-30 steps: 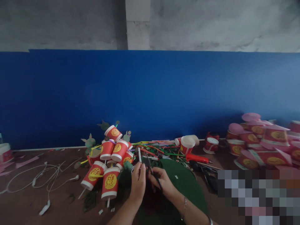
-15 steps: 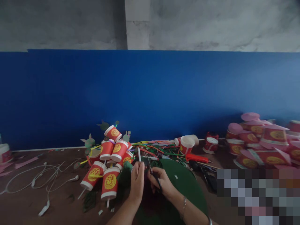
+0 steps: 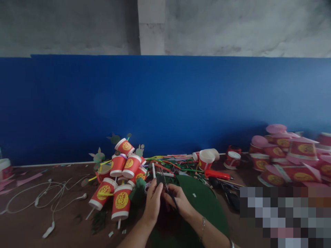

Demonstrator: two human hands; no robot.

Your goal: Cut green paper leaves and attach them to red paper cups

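Observation:
My right hand [image 3: 178,199] is closed around black-handled scissors [image 3: 176,206], whose narrow blades point away from me beside the left fingers. Between the fingers and thumb of my left hand [image 3: 153,198] is a small dark green piece of paper [image 3: 160,179], touching or close to the blades. Just beyond the left fingertips a white stick [image 3: 153,170] points up and away; whether the hand touches it I cannot tell. Beneath and right of my hands spreads a large dark green sheet [image 3: 204,199], with a small white scrap [image 3: 194,195] on it.
Red paper cups [image 3: 121,199] with yellow emblems are piled on the left, some with sticks. White earphones [image 3: 53,193] lie farther left. Behind my hands are colourful pipe cleaners [image 3: 165,165]. Rightward are a red-handled tool [image 3: 217,174] and pink-trimmed cups [image 3: 302,151] before a blue wall panel [image 3: 165,103].
My left hand has shifted slightly right, closer to the scissors, and its fingers now overlap the dark green piece more. My right hand and the cups stay nearly where they were.

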